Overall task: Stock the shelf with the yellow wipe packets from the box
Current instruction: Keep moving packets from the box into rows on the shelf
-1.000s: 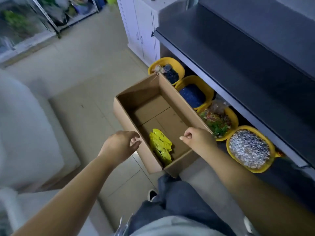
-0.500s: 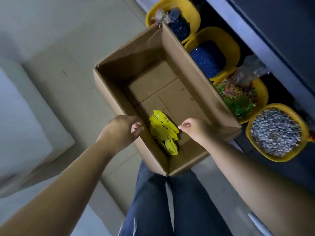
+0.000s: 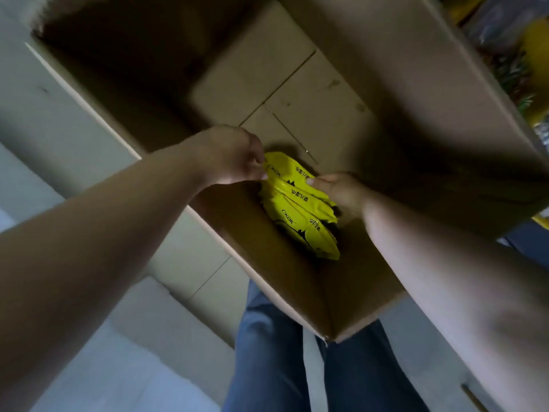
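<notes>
Your hands have dropped from the rim into the box [image 3: 386, 84]; your left hand [image 3: 228, 156] and right hand [image 3: 341, 193] now pinch opposite sides of the top yellow packets [image 3: 300, 203], so lifting can begin. The stack sits near the closest corner, long axis running from upper left toward you.

- Both hands have gone from the box [image 3: 341, 307] rim down inside it.
- The left hand [image 3: 228, 156] now pinches the wipe packets [image 3: 300, 203] at their 10 o'clock end.
- The right hand [image 3: 341, 191] now grips them at 3 o'clock.
- The view has closed in; the box fills it.
</notes>
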`<state>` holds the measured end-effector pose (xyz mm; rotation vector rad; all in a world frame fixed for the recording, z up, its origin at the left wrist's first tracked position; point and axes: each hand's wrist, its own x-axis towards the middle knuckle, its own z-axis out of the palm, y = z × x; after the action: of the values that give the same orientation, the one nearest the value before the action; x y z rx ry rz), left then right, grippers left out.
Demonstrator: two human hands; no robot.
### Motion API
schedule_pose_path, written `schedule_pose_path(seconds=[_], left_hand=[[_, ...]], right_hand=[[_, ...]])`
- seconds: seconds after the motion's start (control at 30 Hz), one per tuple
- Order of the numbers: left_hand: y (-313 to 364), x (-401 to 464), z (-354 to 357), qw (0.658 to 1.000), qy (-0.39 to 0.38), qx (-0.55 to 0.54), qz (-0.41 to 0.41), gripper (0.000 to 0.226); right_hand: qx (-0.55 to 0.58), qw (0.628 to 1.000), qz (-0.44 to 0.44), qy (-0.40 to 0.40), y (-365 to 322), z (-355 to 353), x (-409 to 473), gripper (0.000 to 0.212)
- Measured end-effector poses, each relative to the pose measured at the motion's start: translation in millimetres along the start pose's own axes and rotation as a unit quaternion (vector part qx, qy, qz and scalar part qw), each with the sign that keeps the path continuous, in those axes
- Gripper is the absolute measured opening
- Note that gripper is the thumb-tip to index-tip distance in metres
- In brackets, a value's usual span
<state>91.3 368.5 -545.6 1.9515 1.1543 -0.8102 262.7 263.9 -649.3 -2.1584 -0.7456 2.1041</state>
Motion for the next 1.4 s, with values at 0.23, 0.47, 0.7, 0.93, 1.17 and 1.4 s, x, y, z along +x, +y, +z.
schedule_pose_path(seconds=[0.23,0.47,0.7,0.93,1.17,1.4], left_hand=[[15.0,52.2,12.4,0.995,-0.093,-0.004,0.028,0.042],[19.1,84.3,38.6,0.987,-0.151,-0.048,0.027,0.052],[18.6,115.5,48.8,0.995,0.007,-0.094,0.028,0.054],[24.9,134.7,54.4,0.989,-0.071,0.125,0.038,0.066],[26.8,133.1,60.7,0.992,-0.118,0.028,0.029,0.052],[7.5,101.9,35.9,0.995,-0.087,0.055,0.019,0.041]], right_hand=[[0.005,0.996,-0.010,0.085,-0.5,-25.6,13.6,0.042],[0.073,0.981,-0.015,0.179,-2.4,-68.1,22.2,0.043],[0.066,0.982,-0.050,0.170,-8.1,-76.6,31.3,0.036],[-0.007,0.983,-0.051,0.177,-3.5,-82.5,41.4,0.041],[0.040,0.990,-0.028,0.131,-4.2,-86.0,39.6,0.042],[-0.014,0.988,-0.053,0.148,-26.0,-82.0,9.7,0.038]])
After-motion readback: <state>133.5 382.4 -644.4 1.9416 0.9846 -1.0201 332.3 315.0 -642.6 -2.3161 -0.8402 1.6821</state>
